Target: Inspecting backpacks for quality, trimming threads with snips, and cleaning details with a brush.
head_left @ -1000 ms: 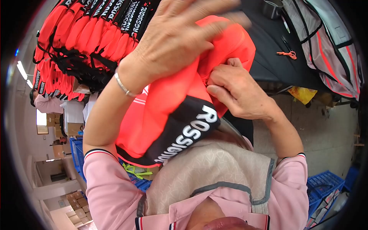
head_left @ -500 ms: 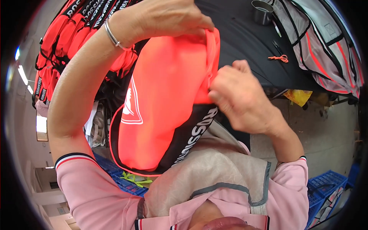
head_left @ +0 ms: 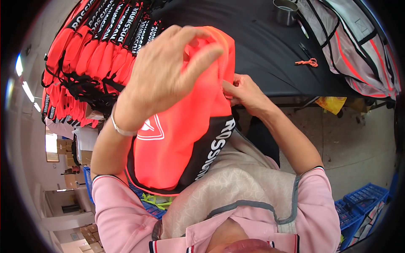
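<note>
A bright orange-red fabric bag with a black side band and a white printed emblem lies upright against my front. My left hand is over its upper end, thumb spread away from the fingers, the fingertips at the bag's top edge. On the bag's right side, my right hand has its fingers pinched at the edge of the fabric. What lies behind that edge is hidden from view.
Many similar orange-red and black bags are stacked at the far left. On the black-covered table are a metal cup, small scissors with an orange cord and grey bags. Blue crates stand at lower right.
My left hand has come down and left from the bag's top corner, and its thumb has spread. My right hand has shifted slightly along the right edge, turning its fingers inward.
</note>
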The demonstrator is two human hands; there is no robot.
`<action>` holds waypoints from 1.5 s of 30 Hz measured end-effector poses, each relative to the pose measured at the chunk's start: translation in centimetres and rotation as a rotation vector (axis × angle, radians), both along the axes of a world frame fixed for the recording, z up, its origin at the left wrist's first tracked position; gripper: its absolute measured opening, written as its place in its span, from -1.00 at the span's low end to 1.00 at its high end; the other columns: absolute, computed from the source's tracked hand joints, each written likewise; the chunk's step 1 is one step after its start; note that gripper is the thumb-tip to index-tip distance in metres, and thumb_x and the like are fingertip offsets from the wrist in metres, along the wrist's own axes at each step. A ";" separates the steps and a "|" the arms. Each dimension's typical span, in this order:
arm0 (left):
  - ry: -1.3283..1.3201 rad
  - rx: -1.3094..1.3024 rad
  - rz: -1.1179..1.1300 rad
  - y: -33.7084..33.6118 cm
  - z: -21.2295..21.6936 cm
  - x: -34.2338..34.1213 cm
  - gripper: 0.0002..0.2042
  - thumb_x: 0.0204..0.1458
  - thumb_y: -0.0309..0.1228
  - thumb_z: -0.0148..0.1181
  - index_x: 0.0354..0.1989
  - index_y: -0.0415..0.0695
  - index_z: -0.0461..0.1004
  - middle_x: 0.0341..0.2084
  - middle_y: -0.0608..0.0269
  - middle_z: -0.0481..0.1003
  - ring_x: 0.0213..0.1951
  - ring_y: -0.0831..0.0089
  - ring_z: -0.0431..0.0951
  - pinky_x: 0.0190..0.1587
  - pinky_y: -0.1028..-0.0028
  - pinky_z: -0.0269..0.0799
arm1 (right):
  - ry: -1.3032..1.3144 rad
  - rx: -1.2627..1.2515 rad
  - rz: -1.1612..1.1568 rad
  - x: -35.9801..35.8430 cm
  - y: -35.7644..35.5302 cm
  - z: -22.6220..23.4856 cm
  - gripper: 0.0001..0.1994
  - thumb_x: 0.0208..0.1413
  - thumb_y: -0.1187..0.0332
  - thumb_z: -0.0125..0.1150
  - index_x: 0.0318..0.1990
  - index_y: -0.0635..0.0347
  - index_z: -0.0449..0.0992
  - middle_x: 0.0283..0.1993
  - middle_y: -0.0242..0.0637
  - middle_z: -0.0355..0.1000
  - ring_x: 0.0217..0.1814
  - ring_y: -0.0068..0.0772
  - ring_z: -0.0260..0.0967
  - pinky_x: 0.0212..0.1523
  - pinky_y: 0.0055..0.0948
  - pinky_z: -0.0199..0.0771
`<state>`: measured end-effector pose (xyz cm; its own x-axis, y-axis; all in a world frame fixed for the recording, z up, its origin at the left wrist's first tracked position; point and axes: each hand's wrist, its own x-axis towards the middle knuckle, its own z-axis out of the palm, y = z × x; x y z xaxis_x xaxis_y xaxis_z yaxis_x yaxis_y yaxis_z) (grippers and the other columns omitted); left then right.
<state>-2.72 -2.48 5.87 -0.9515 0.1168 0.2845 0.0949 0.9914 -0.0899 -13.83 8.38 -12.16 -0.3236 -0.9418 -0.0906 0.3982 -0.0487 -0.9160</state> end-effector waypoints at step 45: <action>-0.053 0.114 0.391 -4.2 -2.9 3.0 -0.58 -0.05 -0.16 0.35 -0.64 -0.29 0.40 -0.81 0.03 0.25 -0.73 0.23 0.17 -0.57 0.27 0.18 | 1.265 -0.057 -0.339 5.2 -3.4 3.1 -0.73 0.01 0.25 0.32 -0.30 0.28 0.47 -0.38 -0.15 0.51 -0.43 -0.09 0.52 -0.47 -0.21 0.51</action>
<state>0.32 -6.66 2.99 -0.9317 -0.2860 0.2241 -0.2895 0.9570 0.0176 -8.66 4.95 -9.02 -0.3750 -0.7898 0.4854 -0.7696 -0.0267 -0.6380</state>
